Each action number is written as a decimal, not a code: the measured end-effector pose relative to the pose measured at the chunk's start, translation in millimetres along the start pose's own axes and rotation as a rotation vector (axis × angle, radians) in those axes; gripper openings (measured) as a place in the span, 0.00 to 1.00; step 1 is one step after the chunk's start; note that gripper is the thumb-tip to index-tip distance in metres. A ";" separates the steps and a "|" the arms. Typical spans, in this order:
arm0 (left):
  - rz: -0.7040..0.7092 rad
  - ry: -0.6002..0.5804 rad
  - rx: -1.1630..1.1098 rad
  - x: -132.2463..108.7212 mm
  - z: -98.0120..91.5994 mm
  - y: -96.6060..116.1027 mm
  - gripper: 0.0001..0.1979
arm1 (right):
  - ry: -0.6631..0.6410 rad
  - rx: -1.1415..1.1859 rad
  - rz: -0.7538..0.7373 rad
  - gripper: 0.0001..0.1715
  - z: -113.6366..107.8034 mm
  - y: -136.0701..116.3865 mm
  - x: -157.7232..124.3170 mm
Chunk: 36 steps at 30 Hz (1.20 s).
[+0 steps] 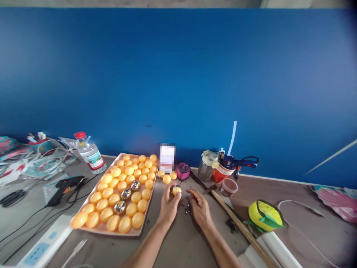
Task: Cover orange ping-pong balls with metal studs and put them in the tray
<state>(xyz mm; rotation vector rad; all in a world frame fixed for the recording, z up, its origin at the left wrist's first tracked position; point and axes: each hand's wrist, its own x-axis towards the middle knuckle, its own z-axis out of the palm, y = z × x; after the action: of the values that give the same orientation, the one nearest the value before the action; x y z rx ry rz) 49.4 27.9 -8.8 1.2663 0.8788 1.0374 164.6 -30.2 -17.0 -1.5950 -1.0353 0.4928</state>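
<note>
My left hand is closed around a small ball, which looks partly silver and partly orange. Just to its right, my right hand hovers low over the table with its fingers curved and somewhat apart; nothing shows between them. Small dark shiny pieces lie under its fingertips, too small to name. On the left, a shallow tray is filled with rows of orange balls, with three silver shiny balls among them. A few more orange balls sit behind my left hand.
Behind stand a purple container, a clear jar and a red-white bucket of tools. To the right are wooden sticks and a yellow pouch. At left are a water bottle, glue gun and power strip.
</note>
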 end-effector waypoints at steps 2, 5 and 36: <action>-0.002 -0.013 -0.007 0.5 -0.6 -2.7 0.18 | -0.051 0.009 -0.021 0.15 -1.8 -0.5 0.4; -0.005 -0.028 -0.014 0.0 -1.1 -2.9 0.19 | -0.091 0.006 -0.021 0.14 -4.3 -1.4 0.3; -0.049 -0.032 -0.213 1.4 2.4 -4.7 0.19 | 0.000 0.478 0.219 0.14 -2.0 -4.3 3.3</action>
<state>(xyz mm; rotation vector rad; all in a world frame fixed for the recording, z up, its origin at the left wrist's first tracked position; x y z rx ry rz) 52.6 28.4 -13.2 1.0743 0.7506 1.0399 166.3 -28.7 -11.8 -1.2796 -0.6776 0.8217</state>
